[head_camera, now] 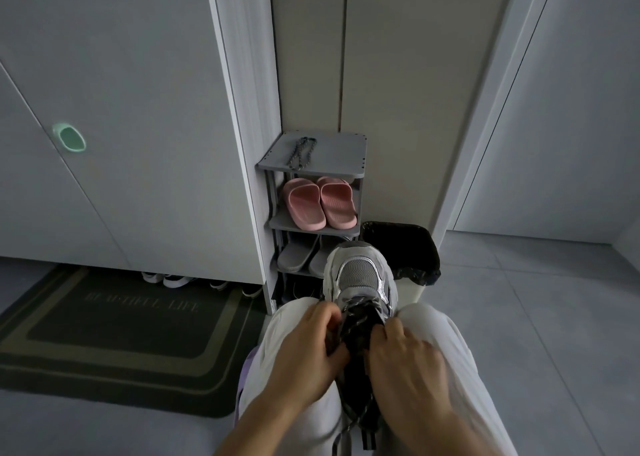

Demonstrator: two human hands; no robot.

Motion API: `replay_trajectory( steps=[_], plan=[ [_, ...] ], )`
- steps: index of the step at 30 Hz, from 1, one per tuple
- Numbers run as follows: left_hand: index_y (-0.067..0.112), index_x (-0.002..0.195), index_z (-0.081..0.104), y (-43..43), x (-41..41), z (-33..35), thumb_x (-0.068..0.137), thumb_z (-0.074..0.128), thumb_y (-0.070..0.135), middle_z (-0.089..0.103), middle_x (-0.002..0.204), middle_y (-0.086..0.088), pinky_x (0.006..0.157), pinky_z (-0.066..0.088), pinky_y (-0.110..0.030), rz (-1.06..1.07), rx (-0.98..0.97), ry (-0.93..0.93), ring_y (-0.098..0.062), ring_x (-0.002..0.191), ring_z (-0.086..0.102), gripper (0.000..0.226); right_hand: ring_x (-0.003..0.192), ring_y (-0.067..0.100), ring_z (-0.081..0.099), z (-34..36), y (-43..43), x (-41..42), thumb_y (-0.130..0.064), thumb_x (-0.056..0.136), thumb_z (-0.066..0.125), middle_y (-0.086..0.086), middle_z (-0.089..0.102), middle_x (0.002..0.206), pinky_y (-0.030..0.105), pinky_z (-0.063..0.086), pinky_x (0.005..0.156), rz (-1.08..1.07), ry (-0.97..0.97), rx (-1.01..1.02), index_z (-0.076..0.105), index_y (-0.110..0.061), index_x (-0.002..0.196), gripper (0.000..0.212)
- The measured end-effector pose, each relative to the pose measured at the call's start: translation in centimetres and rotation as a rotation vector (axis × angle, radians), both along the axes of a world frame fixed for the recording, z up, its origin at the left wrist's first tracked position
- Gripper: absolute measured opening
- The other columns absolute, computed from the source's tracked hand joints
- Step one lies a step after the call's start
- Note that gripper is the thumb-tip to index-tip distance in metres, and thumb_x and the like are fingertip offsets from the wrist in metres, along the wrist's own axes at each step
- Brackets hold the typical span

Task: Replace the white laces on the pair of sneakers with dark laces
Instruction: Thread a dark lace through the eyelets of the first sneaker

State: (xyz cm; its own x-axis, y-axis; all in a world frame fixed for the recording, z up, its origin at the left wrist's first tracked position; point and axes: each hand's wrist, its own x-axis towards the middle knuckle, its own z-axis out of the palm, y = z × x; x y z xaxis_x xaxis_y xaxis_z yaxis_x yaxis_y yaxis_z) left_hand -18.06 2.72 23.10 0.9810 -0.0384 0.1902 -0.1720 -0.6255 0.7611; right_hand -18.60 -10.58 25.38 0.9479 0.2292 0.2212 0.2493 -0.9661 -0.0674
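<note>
A grey and white sneaker stands between my knees, toe pointing away from me. Dark speckled laces run through its eyelets. My left hand grips the left side of the lacing, fingers curled into it. My right hand holds the right side, fingertips tucked at the tongue. Loose dark lace ends hang down between my thighs. Another dark speckled lace lies coiled on top of the grey shoe rack.
The rack holds pink slippers and grey slippers on lower shelves. A bin with a black bag stands right of the rack. A dark doormat lies at left, with several shoes under the cabinet.
</note>
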Motion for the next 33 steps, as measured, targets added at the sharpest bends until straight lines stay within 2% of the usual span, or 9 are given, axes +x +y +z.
replay_trajectory(
  steps=[4,7,9,13,19,22,25,28,33],
  plan=[
    [0.025,0.101,0.051,0.0,-0.6,-0.2,0.083,0.064,0.022,0.043,0.09,0.024,0.065,0.037,-0.005,-0.001,0.071,-0.06,0.007,0.075,0.049,0.023,0.032,0.02,0.048,-0.8,-0.4,0.9,-0.008,0.018,0.086,0.004,0.051,0.051,0.022,0.03,0.028,0.04,0.106,0.003,0.056,-0.015,0.039,0.038],
    [0.023,0.086,0.055,0.0,-0.9,0.1,0.083,0.065,0.016,0.056,0.072,0.013,0.063,0.045,-0.017,-0.041,-0.051,0.03,-0.003,0.066,0.055,0.012,0.067,0.005,0.061,1.0,-1.1,0.7,-0.036,0.068,0.074,-0.007,0.055,0.084,0.014,0.033,0.048,0.047,0.207,0.179,0.067,-0.026,0.079,0.016],
    [0.019,0.08,0.06,0.0,-0.9,0.5,0.083,0.064,0.01,0.058,0.063,0.008,0.057,0.045,-0.02,-0.061,-0.212,0.122,-0.003,0.058,0.053,0.011,0.07,-0.014,0.052,1.7,-2.1,0.8,-0.032,0.084,0.059,-0.012,0.051,0.077,0.008,0.036,0.054,0.066,0.378,0.425,0.066,-0.023,0.09,0.012],
    [0.018,0.076,0.064,0.7,-0.1,0.7,0.082,0.065,0.005,0.057,0.062,0.007,0.056,0.04,-0.01,0.03,-0.388,0.124,0.001,0.058,0.051,0.014,0.056,0.01,0.049,1.1,-3.4,1.4,-0.003,0.085,0.057,0.002,0.054,0.057,0.017,0.039,0.056,-0.065,0.685,1.285,0.062,-0.009,0.065,0.022],
    [0.016,0.072,0.065,3.5,1.2,-0.4,0.079,0.069,0.01,0.061,0.065,0.003,0.057,0.041,-0.009,0.222,-0.263,0.027,-0.001,0.061,0.055,0.01,0.041,0.007,0.027,0.9,-6.6,3.2,-0.005,0.09,0.052,-0.002,0.034,0.047,0.018,0.027,0.042,-0.148,0.675,1.482,0.057,0.0,0.071,0.019],
    [0.018,0.08,0.066,3.7,1.0,-1.3,0.08,0.069,0.017,0.058,0.079,0.009,0.065,0.038,-0.01,0.152,0.084,-0.009,-0.005,0.07,0.056,0.003,0.042,0.008,0.027,0.3,-7.0,3.6,-0.008,0.091,0.054,-0.007,0.036,0.045,0.023,0.024,0.047,-0.183,0.586,1.321,0.061,-0.003,0.073,0.019],
    [0.02,0.086,0.064,2.0,0.4,-0.8,0.072,0.071,0.02,0.055,0.086,0.005,0.068,0.041,-0.019,0.174,0.276,-0.265,-0.009,0.078,0.053,0.016,0.04,0.006,0.027,0.6,-6.5,3.6,-0.003,0.084,0.055,-0.005,0.034,0.046,0.02,0.025,0.043,-0.166,0.635,1.58,0.059,-0.001,0.073,0.012],
    [0.031,0.095,0.056,-2.7,-0.9,1.3,0.077,0.063,0.029,0.061,0.087,0.012,0.077,0.042,-0.01,-0.027,-0.007,-0.351,0.0,0.083,0.055,0.02,0.037,0.006,0.029,2.4,-5.4,3.4,-0.011,0.073,0.055,0.0,0.036,0.048,0.016,0.029,0.036,-0.087,0.795,1.901,0.062,0.0,0.076,0.014],
    [0.024,0.097,0.052,-7.7,-2.0,2.1,0.085,0.061,0.004,0.066,0.065,0.009,0.069,0.05,-0.02,-0.381,-0.647,0.429,-0.006,0.062,0.061,0.025,0.035,0.003,0.029,4.4,-6.8,4.6,-0.011,0.069,0.057,0.0,0.043,0.053,0.011,0.022,0.031,-0.08,0.683,1.868,0.059,-0.002,0.081,0.015]
  ],
)
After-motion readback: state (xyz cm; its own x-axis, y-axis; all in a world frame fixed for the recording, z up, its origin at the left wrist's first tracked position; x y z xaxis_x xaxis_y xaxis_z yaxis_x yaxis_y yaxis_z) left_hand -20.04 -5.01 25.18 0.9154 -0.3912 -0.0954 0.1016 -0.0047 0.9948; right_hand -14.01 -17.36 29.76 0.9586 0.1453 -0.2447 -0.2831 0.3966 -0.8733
